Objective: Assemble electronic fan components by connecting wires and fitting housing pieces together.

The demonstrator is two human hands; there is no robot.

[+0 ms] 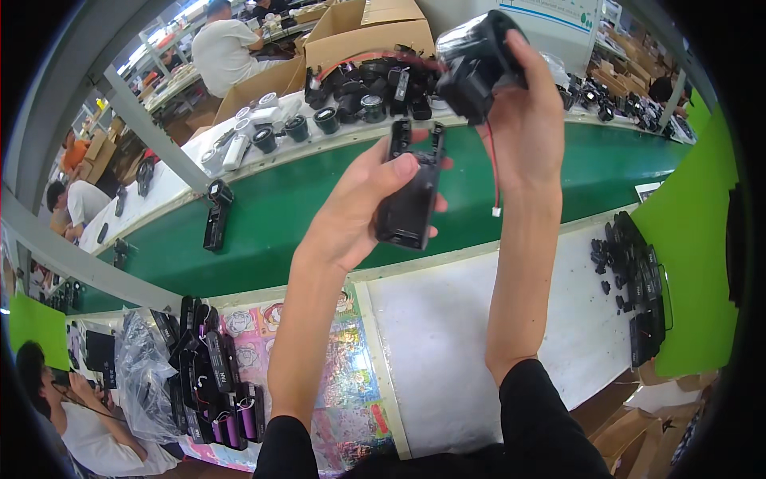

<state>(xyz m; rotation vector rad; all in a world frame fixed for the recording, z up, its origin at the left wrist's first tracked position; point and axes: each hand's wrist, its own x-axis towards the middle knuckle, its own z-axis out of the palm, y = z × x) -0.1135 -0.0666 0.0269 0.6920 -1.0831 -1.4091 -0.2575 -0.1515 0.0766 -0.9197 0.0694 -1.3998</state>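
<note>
My left hand (355,199) is wrapped round a black plastic housing (409,199), a long hollow shell with two prongs at its upper end. The thumb presses on its face. Higher and to the right, my right hand (527,120) grips a black lamp head (479,64) with a round, shiny front. A thin red wire (493,160) hangs from the lamp head and ends in a small white connector (496,211). The lamp head and the housing are apart, both held above the green conveyor belt (319,247).
Black lamp parts (359,88) are heaped beyond the belt, near a cardboard box (371,40). One black lamp (215,219) lies on the belt. Black housings with purple cells (219,375) are stacked at left beside a plastic bag (144,375). Small black pieces (602,259) lie at right.
</note>
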